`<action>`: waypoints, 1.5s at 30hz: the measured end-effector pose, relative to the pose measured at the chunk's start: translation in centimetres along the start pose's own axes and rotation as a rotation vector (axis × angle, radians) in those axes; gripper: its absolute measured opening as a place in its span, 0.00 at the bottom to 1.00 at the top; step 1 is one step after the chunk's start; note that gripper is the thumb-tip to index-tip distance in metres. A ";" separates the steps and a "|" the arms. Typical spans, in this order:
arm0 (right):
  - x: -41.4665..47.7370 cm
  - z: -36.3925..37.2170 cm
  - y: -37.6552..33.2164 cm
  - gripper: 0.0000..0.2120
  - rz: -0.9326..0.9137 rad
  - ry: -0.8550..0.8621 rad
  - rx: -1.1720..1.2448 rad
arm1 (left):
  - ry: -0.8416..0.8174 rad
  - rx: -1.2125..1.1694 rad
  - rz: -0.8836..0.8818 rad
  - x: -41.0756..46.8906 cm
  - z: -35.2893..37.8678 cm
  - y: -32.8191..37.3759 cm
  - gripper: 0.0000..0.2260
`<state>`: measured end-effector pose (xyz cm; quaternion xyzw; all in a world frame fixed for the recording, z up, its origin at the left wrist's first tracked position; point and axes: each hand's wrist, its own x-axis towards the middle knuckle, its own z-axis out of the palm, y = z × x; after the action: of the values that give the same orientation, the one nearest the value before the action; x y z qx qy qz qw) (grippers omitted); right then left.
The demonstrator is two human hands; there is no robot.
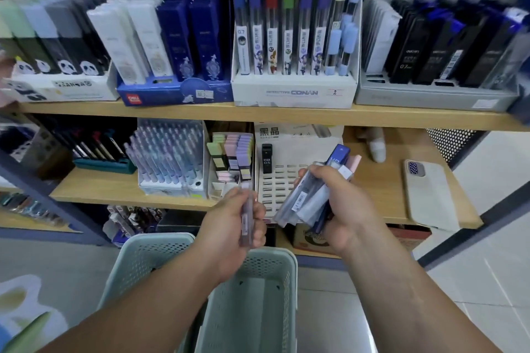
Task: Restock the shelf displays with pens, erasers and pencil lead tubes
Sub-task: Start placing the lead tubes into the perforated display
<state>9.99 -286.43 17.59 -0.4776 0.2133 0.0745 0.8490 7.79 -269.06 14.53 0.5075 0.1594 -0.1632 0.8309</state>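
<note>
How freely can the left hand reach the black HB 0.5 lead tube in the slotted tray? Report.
Probably yes: the left hand is just in front of the slotted tray, where the black HB 0.5 lead tube stands alone with nothing between. But it grips a pale purple tube.

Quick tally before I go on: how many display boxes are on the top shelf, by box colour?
White: 2, the panda box and the Conan box
Blue: 1, the blue box
Grey: 1, the grey box
Total: 4
The far left and right edges of the frame are too blurred to count anything more.
</note>
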 end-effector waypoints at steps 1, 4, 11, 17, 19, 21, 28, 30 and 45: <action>0.2 -0.2 -0.1 0.06 -0.001 0.012 0.005 | 0.001 0.053 -0.005 0.4 0.0 0.1 0.11; 0.6 -0.7 0.0 0.06 0.019 0.051 -0.020 | -0.031 0.137 -0.016 1.2 0.3 0.5 0.13; 0.2 -1.5 0.3 0.02 0.013 0.107 -0.065 | 0.016 0.291 0.139 2.2 1.4 0.7 0.15; 0.2 -1.9 0.2 0.05 -0.002 0.133 -0.093 | 0.111 0.549 0.337 2.2 1.8 0.3 0.07; 0.3 -2.0 0.1 0.07 0.007 0.151 -0.080 | 0.107 0.615 0.351 2.3 1.9 0.7 0.14; 0.3 -2.0 0.0 0.08 0.021 0.145 -0.052 | 0.089 0.657 0.340 2.8 2.2 1.6 0.17; 0.2 -2.6 -0.2 0.08 0.039 0.136 -0.001 | 0.090 0.805 0.370 6.0 3.1 3.9 0.05; 0.1 -2.9 -0.4 0.09 0.052 0.147 -0.001 | 0.124 0.953 0.467 6.7 3.3 4.3 0.03; 0.6 -3.6 0.0 0.07 0.055 0.193 -0.066 | 0.255 1.179 0.833 9.8 3.6 5.7 0.03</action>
<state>9.44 -289.52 15.72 -0.5041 0.3044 0.0586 0.8061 19.37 -270.93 16.38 0.9038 -0.0657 0.1681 0.3880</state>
